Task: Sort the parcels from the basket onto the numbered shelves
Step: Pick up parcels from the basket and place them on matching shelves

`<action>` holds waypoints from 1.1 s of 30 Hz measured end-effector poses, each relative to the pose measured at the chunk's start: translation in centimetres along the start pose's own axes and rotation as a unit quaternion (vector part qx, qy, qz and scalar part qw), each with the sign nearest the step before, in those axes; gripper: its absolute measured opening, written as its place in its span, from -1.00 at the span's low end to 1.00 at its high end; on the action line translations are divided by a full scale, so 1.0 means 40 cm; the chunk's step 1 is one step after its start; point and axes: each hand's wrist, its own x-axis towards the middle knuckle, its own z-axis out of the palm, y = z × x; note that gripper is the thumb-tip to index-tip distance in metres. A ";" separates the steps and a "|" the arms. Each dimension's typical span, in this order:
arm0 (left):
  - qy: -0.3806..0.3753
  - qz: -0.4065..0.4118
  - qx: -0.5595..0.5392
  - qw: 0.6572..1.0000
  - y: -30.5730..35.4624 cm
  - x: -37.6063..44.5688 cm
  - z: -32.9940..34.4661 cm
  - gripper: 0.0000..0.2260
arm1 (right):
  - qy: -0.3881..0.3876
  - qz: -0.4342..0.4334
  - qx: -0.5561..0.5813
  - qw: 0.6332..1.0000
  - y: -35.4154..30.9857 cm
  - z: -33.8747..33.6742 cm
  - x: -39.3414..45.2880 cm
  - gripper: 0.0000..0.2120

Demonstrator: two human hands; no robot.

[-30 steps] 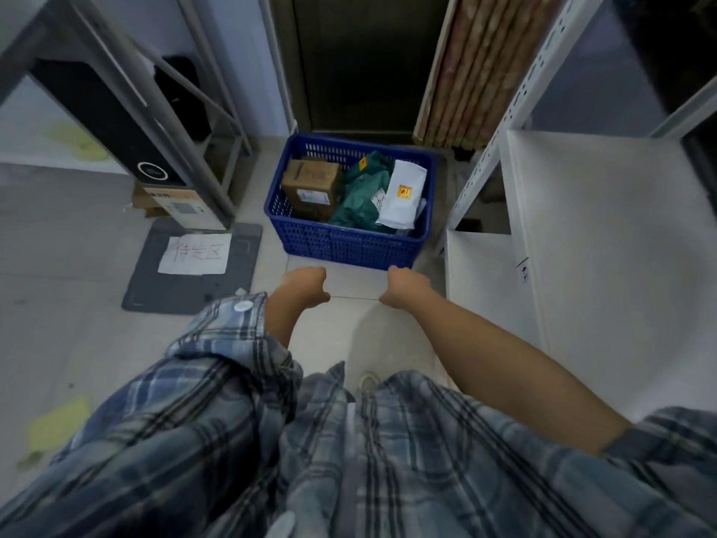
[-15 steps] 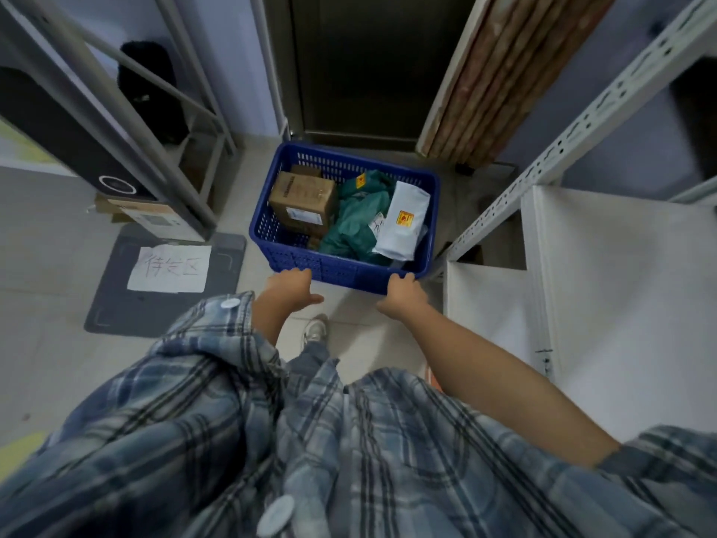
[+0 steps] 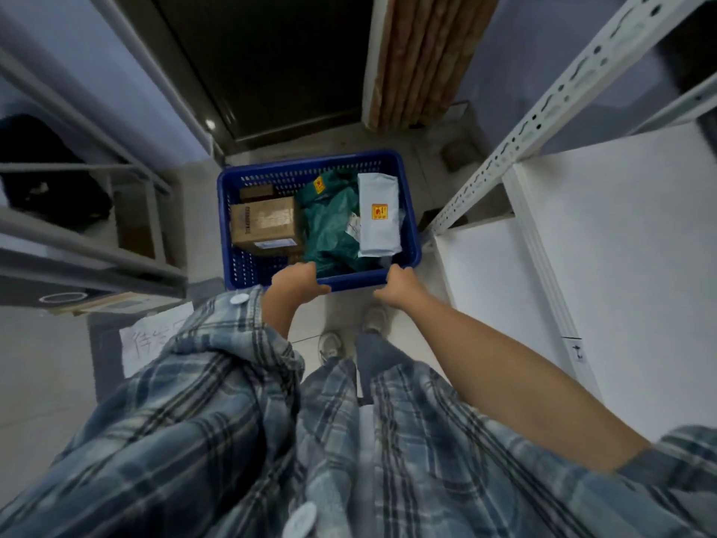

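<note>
A blue plastic basket (image 3: 223, 211) stands on the floor just ahead of my feet. Inside it lie a brown cardboard box (image 3: 265, 223) on the left, a crumpled green bag parcel (image 3: 329, 227) in the middle and a white flat mailer (image 3: 379, 219) with a yellow sticker on the right. My left hand (image 3: 297, 283) grips the basket's near rim at its left part. My right hand (image 3: 397, 287) grips the same rim further right, fingers curled over the edge. White shelves (image 3: 620, 246) rise on my right.
A grey metal rack (image 3: 97, 242) stands on the left with a black bag behind it. A grey mat with a handwritten paper sheet (image 3: 155, 335) lies on the floor at the left. A dark door and a striped brown panel (image 3: 415, 60) close off the far end.
I have stepped closer and leaned over the basket. Both hands went from hovering before it with curled fingers to gripping its near rim.
</note>
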 end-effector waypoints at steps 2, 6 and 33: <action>-0.013 0.008 0.008 1.000 0.022 0.032 -0.028 -0.56 | -0.016 0.027 0.076 0.997 0.011 -0.020 0.032 -0.63; -0.016 0.010 0.014 1.000 0.050 0.096 -0.081 -0.58 | -0.033 0.076 0.224 0.971 0.030 -0.086 0.094 -0.85; 0.020 0.085 0.071 0.994 0.221 1.060 -0.252 -0.56 | -0.057 0.314 0.643 0.696 0.094 0.049 0.839 -0.58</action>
